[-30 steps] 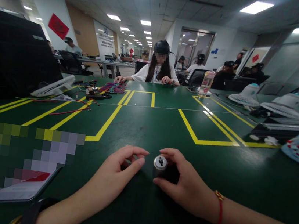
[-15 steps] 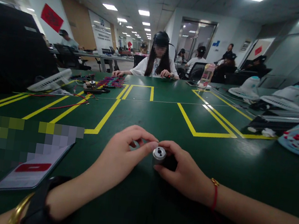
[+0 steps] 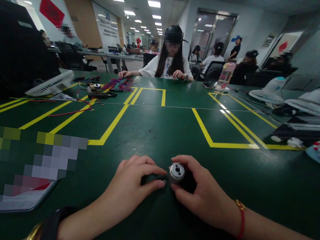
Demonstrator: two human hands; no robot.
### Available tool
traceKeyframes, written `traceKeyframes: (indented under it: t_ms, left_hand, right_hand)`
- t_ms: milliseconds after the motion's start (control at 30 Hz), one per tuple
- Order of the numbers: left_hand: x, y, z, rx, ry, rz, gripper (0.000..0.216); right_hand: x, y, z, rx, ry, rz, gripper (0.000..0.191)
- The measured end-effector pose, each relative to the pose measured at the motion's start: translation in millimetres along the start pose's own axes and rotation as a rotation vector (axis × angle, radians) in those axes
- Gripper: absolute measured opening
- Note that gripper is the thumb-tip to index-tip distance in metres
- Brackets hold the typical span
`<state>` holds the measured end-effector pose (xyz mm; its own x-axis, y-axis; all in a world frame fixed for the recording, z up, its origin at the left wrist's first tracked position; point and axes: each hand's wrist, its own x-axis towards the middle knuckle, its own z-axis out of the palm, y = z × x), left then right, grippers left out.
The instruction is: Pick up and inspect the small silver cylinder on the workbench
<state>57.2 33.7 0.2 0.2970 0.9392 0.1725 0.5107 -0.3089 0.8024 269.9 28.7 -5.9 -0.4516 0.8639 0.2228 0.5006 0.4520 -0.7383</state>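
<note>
My right hand (image 3: pixel 201 197) is wrapped round a small dark cylinder with a silver metal end cap (image 3: pixel 177 171), like a little motor, and holds it just above the green table (image 3: pixel 157 135). Its cap faces the camera. My left hand (image 3: pixel 133 183) rests on the table right beside it, thumb and forefinger pinched on a tiny dark ring-shaped part (image 3: pixel 164 182) that sits just below and left of the cap. A red string bracelet is on my right wrist, a black watch and a gold bangle on my left.
A phone (image 3: pixel 17 201) lies at the near left. Yellow tape lines mark the table. A white fan (image 3: pixel 50 86), red wires and a pile of coloured wires (image 3: pixel 118 85) lie far left. A person sits opposite; more fans (image 3: pixel 273 94) and a bottle (image 3: pixel 223 79) stand far right.
My left hand has come down from the cap's top to the table beside it, pinching the small ring. My right hand has kept its hold on the cylinder. The camera tilted slightly.
</note>
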Motion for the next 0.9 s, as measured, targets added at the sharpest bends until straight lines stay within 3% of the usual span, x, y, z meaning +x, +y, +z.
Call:
traceKeyframes:
  t_ms: [400, 533, 767, 900]
  left_hand:
    - [-3, 3, -5, -0.216, 0.189, -0.148, 0.015]
    - [-3, 3, -7, -0.276, 0.244, -0.177, 0.003]
    - [-10, 3, -15, -0.389, 0.249, -0.232, 0.036]
    - [-14, -7, -14, -0.488, 0.224, -0.220, 0.047]
  right_hand:
    - [2, -3, -6, 0.019, -0.020, -0.026, 0.053]
    - [2, -4, -8, 0.051, -0.029, -0.019, 0.056]
    - [-1, -3, -10, 0.091, -0.012, 0.037, 0.056]
    - [-2, 1, -12, 0.059, 0.014, 0.039, 0.045]
